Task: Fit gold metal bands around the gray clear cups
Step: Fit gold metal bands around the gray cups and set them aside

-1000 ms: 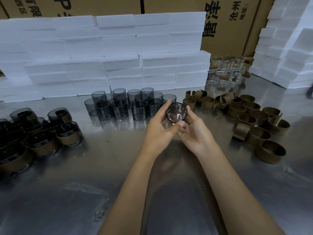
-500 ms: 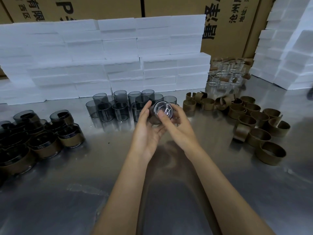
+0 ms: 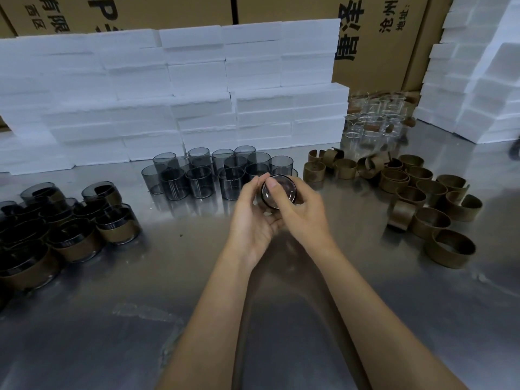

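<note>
Both hands, left hand [image 3: 253,220] & right hand [image 3: 301,209], gripped one gray cup [image 3: 278,192], fingers curled round it; band fit unclear. Next: seat band, probably.

Both hands [image 3: 277,212] hide most of the held cup [image 3: 278,192]; any band on it is untellable. At nine o'clock, banded cups [image 3: 17,249] run off the edge.

A packing or assembly workshop: a steel worktable [image 3: 281,319] carries batches of gray cups [image 3: 202,175], loose gold bands [image 3: 422,190] and banded cups [image 3: 73,243], backed by stacked white foam blocks [image 3: 197,88] and printed cardboard cartons [image 3: 374,38].
</note>
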A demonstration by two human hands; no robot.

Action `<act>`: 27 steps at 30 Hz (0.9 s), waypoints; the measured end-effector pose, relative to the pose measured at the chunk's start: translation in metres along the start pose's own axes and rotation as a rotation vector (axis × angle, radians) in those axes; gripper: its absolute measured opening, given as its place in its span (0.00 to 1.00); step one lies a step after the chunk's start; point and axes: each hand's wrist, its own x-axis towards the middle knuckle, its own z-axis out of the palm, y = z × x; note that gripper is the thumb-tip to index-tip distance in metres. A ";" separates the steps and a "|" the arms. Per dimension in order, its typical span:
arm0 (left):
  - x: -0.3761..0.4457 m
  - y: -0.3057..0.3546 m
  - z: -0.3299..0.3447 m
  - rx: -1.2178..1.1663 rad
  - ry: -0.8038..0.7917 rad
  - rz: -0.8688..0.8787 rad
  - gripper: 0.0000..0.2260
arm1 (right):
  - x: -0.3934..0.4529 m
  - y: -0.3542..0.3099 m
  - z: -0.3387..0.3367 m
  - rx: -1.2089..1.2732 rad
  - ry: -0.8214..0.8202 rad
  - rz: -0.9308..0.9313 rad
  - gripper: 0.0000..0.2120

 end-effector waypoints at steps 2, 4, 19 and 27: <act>0.001 -0.003 0.000 0.042 -0.010 0.020 0.14 | 0.003 0.004 -0.001 -0.039 0.039 0.026 0.16; 0.002 -0.007 0.000 0.080 0.003 0.024 0.17 | 0.006 0.008 -0.004 -0.066 0.035 0.049 0.18; 0.016 -0.011 -0.017 -0.009 0.083 -0.090 0.35 | 0.077 0.045 -0.038 -0.548 0.024 0.226 0.27; 0.026 -0.011 -0.022 -0.117 0.100 -0.128 0.21 | 0.109 0.057 -0.036 -0.752 0.015 0.294 0.17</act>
